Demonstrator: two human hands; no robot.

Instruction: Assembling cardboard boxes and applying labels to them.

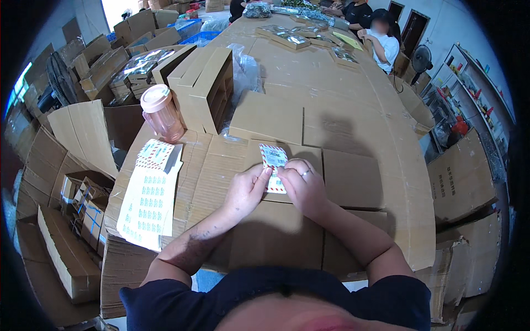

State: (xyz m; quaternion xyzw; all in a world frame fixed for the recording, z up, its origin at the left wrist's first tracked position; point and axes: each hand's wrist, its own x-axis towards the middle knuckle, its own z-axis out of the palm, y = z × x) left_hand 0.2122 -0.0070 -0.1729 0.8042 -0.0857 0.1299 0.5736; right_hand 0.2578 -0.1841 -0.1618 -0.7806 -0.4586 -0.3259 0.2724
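Between my two hands is a small white printed label [274,156] with a red-and-white striped border. My left hand [247,189] holds its left edge, thumb on top. My right hand [302,185], with a ring on one finger, pinches it from the right. The label's middle is partly hidden by the fingers. Under it lie flat brown cardboard boxes [353,179]. To the left, a stack of similar striped labels [153,154] rests on white sheets printed with rows of small green marks [144,212].
A pink lidded jug [163,116] stands beside upright cardboard boxes [199,83] at the left edge. Clear plastic wrap [247,71] lies behind them. Flat packages [284,36] cover the table's far end, where a person in white [385,49] sits. Open cartons [461,171] flank the right side.
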